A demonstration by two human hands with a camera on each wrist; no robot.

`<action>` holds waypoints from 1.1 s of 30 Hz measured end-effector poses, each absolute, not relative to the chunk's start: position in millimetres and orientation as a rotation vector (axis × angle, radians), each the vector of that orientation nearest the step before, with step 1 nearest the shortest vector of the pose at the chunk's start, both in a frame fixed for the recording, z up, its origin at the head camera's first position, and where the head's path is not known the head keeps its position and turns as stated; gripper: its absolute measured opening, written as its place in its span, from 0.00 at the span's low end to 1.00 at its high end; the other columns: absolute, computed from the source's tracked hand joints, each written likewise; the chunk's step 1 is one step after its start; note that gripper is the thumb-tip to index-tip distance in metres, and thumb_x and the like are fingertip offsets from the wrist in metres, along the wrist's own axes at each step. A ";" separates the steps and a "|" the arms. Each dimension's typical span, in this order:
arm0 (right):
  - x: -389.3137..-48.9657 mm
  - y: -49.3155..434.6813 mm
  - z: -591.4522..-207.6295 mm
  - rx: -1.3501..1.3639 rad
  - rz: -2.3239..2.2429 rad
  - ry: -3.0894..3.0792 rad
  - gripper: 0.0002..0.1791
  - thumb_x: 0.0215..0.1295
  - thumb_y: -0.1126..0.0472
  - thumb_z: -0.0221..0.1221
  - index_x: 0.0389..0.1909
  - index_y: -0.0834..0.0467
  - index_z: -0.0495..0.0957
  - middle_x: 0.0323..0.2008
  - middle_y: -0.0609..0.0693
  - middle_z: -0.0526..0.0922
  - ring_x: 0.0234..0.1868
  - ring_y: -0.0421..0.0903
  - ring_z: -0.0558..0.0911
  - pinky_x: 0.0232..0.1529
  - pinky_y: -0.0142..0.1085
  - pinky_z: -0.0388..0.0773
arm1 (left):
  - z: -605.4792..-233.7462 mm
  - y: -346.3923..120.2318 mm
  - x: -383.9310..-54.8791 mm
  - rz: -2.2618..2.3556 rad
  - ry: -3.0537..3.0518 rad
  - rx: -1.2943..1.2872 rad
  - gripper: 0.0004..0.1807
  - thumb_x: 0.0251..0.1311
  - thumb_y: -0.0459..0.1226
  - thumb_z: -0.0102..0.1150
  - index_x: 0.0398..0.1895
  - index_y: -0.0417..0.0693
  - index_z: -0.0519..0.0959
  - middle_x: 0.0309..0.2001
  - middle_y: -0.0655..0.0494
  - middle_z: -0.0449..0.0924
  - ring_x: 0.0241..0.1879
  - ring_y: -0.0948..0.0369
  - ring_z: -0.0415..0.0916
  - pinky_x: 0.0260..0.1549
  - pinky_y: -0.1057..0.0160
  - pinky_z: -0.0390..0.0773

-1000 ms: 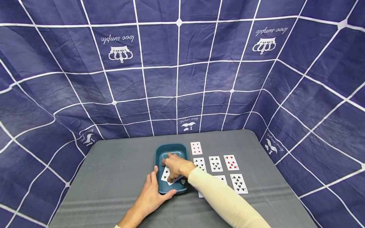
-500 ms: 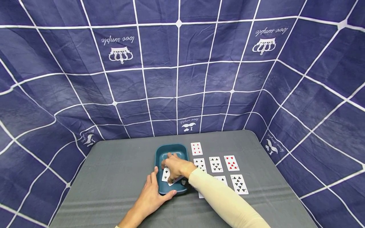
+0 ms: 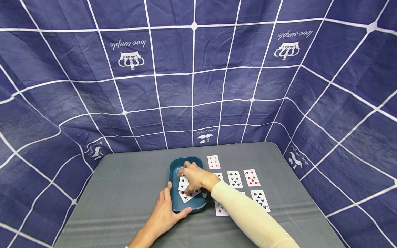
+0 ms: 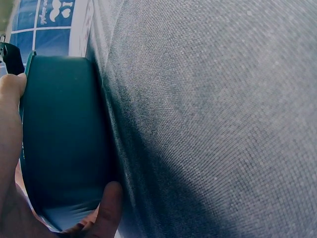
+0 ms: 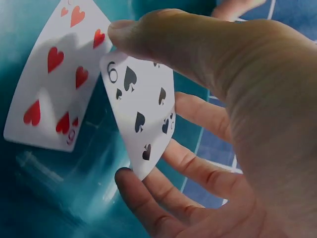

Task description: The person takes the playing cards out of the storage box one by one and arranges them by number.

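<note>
A teal plastic tray (image 3: pixel 177 204) sits on the grey table, its outer wall (image 4: pixel 64 129) filling the left of the left wrist view. My left hand (image 3: pixel 164 214) holds its near left corner, thumb at the front edge and fingers along the side. Inside the tray, my right hand (image 3: pixel 198 177) pinches a six of spades (image 5: pixel 140 106) between thumb and fingertips. The card bends slightly and stands tilted in the right wrist view. Beside it on the tray floor lies a six of hearts (image 5: pixel 54 82), partly covered by the hand in the head view.
Right of the tray, face-up cards lie in loose rows: a six of diamonds (image 3: pixel 213 162), a clubs card (image 3: pixel 234 179), a hearts card (image 3: pixel 251 178) and another clubs card (image 3: pixel 260 200). My right sleeve (image 3: pixel 248 213) partly hides several others, including a diamonds card (image 3: pixel 221 209).
My right hand has shifted slightly right and up, turning the six of spades more upright and uncovering more of the six of hearts. My left hand and the tray stay in place.
</note>
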State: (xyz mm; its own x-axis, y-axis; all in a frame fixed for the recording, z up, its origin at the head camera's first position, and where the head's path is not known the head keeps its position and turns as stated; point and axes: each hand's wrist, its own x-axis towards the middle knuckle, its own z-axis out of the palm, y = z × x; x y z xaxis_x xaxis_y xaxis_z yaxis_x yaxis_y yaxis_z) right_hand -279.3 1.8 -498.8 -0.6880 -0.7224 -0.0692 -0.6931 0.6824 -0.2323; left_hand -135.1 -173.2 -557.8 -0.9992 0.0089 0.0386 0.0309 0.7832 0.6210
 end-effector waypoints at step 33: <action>-328.2 93.7 -473.1 -1.184 -0.691 2.769 0.29 0.60 0.56 0.88 0.60 0.57 0.90 0.73 0.56 0.87 0.72 0.58 0.87 0.76 0.52 0.83 | -557.4 -171.9 -134.7 -1.001 -2.926 -0.012 0.80 0.55 0.69 0.87 0.94 0.32 0.52 0.72 0.31 0.75 0.69 0.38 0.82 0.71 0.35 0.82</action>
State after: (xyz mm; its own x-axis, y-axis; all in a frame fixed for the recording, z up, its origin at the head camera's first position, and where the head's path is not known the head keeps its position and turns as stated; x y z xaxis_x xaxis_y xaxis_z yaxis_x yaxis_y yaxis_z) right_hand -328.2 93.7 -473.1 -0.7052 -0.6978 0.1252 -0.6748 0.6066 -0.4203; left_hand -134.7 -171.9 -557.4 -0.9988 -0.0083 0.0489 0.0234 0.7907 0.6117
